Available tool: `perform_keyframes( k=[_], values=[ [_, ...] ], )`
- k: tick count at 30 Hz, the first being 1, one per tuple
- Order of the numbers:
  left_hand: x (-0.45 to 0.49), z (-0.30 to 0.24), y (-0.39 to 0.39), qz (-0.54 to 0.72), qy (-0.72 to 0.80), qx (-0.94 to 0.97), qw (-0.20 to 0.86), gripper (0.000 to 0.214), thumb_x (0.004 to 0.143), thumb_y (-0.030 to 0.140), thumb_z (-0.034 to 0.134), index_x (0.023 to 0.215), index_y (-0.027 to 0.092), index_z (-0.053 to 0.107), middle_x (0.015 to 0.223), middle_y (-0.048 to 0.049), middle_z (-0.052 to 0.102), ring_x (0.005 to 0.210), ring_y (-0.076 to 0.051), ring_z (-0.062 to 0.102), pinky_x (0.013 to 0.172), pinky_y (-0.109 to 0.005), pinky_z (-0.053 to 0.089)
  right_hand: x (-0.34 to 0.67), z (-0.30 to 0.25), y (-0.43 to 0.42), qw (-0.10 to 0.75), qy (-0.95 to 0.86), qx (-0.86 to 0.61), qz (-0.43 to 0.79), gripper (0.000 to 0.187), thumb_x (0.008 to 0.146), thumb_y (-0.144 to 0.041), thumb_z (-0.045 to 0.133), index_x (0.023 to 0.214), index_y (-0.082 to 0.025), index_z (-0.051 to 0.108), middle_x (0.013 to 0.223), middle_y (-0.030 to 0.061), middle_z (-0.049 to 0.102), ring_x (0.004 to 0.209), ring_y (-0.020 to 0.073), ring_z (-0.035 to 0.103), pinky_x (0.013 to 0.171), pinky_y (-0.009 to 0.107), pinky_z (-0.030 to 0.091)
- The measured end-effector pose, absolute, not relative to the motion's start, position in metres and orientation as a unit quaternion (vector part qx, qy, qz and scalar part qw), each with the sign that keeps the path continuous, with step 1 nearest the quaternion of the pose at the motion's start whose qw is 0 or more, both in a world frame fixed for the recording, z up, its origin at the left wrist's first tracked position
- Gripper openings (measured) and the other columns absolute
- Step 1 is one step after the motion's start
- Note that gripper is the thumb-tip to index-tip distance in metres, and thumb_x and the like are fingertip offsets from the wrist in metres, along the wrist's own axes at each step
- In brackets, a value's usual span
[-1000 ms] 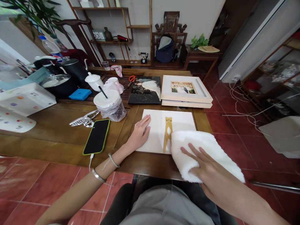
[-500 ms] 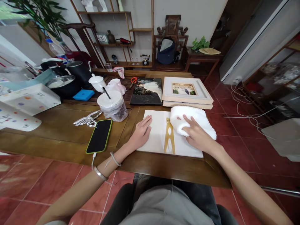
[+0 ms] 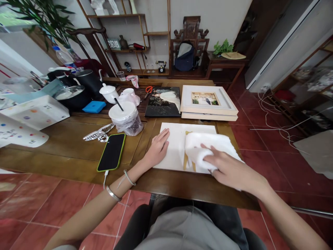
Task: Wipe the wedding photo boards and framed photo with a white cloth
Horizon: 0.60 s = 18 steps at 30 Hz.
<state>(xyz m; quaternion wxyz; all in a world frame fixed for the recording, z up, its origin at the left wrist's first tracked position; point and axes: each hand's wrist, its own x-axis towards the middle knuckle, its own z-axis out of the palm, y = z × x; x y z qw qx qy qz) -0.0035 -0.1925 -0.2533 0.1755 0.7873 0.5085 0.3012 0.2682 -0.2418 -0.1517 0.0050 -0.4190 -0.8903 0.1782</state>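
A flat white board (image 3: 173, 146) lies at the table's front edge, bearing a gold two-legged piece (image 3: 185, 162) that looks like a stand leg. My left hand (image 3: 158, 147) rests flat on the board's left side, holding nothing, its fingers stretched out. In my right hand (image 3: 221, 166) is a bunched white towel (image 3: 208, 140), pressed over the board's right half. The towel covers most of the gold piece, leaving its top and lower legs partly in sight. Some right fingers are sunk in the cloth and blurred.
Behind the board lie a dark picture panel (image 3: 163, 102) and stacked white picture frames (image 3: 208, 100). To the left are a phone (image 3: 111, 152) on a cable, a silver clip-like item (image 3: 100, 132) and a lidded cup (image 3: 125, 116) with a straw. Kettles and a tissue box (image 3: 39, 113) stand farther left.
My right hand has drawn the towel down toward me and slightly left, now covering much of the gold piece. My left hand has stayed on the board.
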Motion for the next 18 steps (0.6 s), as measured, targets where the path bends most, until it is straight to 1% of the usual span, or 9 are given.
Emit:
perform_keyframes(
  k=[2,4,6,8,10,12,13,16,18],
  values=[
    [-0.004,-0.253,-0.192,0.301,0.509,0.787,0.176,0.044,0.095,0.026,0.034,0.138,0.019,0.041,0.147,-0.0133,0.039,0.139,-0.025,0.031,0.109,-0.051,0.028,0.259,-0.163,-0.218,0.037,-0.895,-0.418,0.152,0.037,0.073,-0.004,0.044,0.101,-0.018,0.062,0.138,0.0116,0.049,0.136,0.0302,0.032,0.104,0.047,0.037],
    [-0.004,-0.253,-0.192,0.298,0.511,0.786,0.179,0.044,0.095,0.026,0.033,0.138,0.018,0.041,0.147,-0.0138,0.039,0.139,-0.025,0.031,0.109,-0.051,0.028,0.249,-0.175,-0.197,0.071,-0.899,-0.410,0.138,0.037,0.074,-0.003,0.044,0.104,-0.016,0.061,0.139,0.0122,0.048,0.139,0.0304,0.023,0.109,0.051,0.029],
    [-0.004,-0.253,-0.192,0.300,0.510,0.785,0.182,0.044,0.095,0.026,0.033,0.138,0.017,0.042,0.147,-0.0143,0.038,0.139,-0.025,0.030,0.109,-0.050,0.028,0.240,-0.183,-0.185,0.093,-0.903,-0.400,0.128,0.037,0.073,-0.002,0.045,0.102,-0.014,0.063,0.146,0.0120,0.040,0.140,0.0320,0.017,0.111,0.057,0.020],
    [-0.003,-0.254,-0.192,0.303,0.509,0.784,0.184,0.044,0.095,0.026,0.034,0.138,0.018,0.042,0.147,-0.0142,0.038,0.139,-0.025,0.030,0.110,-0.049,0.027,0.234,-0.186,-0.185,0.093,-0.906,-0.396,0.118,0.039,0.069,-0.001,0.046,0.100,-0.014,0.066,0.150,0.0113,0.032,0.141,0.0349,0.012,0.111,0.062,0.013],
    [-0.003,-0.254,-0.193,0.302,0.509,0.785,0.183,0.044,0.095,0.026,0.034,0.138,0.018,0.041,0.147,-0.0140,0.038,0.139,-0.024,0.030,0.110,-0.049,0.027,0.229,-0.184,-0.200,0.073,-0.905,-0.401,0.120,0.044,0.066,0.001,0.047,0.101,-0.016,0.069,0.151,0.0105,0.030,0.141,0.0367,0.011,0.109,0.064,0.014],
    [-0.003,-0.253,-0.193,0.298,0.511,0.786,0.183,0.044,0.095,0.026,0.034,0.138,0.017,0.041,0.147,-0.0143,0.038,0.139,-0.025,0.029,0.110,-0.049,0.027,0.225,-0.179,-0.226,0.038,-0.901,-0.409,0.136,0.046,0.067,0.002,0.047,0.102,-0.016,0.070,0.151,0.0110,0.030,0.140,0.0384,0.013,0.109,0.063,0.019],
    [-0.003,-0.252,-0.193,0.297,0.512,0.786,0.182,0.044,0.095,0.026,0.034,0.138,0.017,0.041,0.147,-0.0145,0.038,0.139,-0.025,0.029,0.110,-0.050,0.027,0.224,-0.176,-0.242,0.018,-0.899,-0.413,0.146,0.044,0.068,0.001,0.047,0.101,-0.017,0.071,0.151,0.0112,0.029,0.139,0.0389,0.014,0.108,0.062,0.022],
    [-0.002,-0.251,-0.194,0.298,0.510,0.786,0.180,0.045,0.095,0.026,0.034,0.138,0.016,0.041,0.147,-0.0153,0.038,0.139,-0.025,0.030,0.110,-0.050,0.027,0.222,-0.166,-0.282,-0.032,-0.903,-0.394,0.167,0.031,0.070,-0.006,0.054,0.093,-0.015,0.073,0.152,0.0142,0.025,0.138,0.0454,0.012,0.105,0.066,0.024],
    [-0.002,-0.251,-0.194,0.297,0.508,0.789,0.177,0.045,0.095,0.026,0.033,0.138,0.016,0.040,0.147,-0.0159,0.038,0.139,-0.025,0.030,0.110,-0.051,0.027,0.222,-0.160,-0.294,-0.050,-0.904,-0.382,0.183,0.027,0.069,-0.011,0.058,0.092,-0.015,0.072,0.152,0.0142,0.024,0.137,0.0464,0.011,0.105,0.067,0.024]
  ],
)
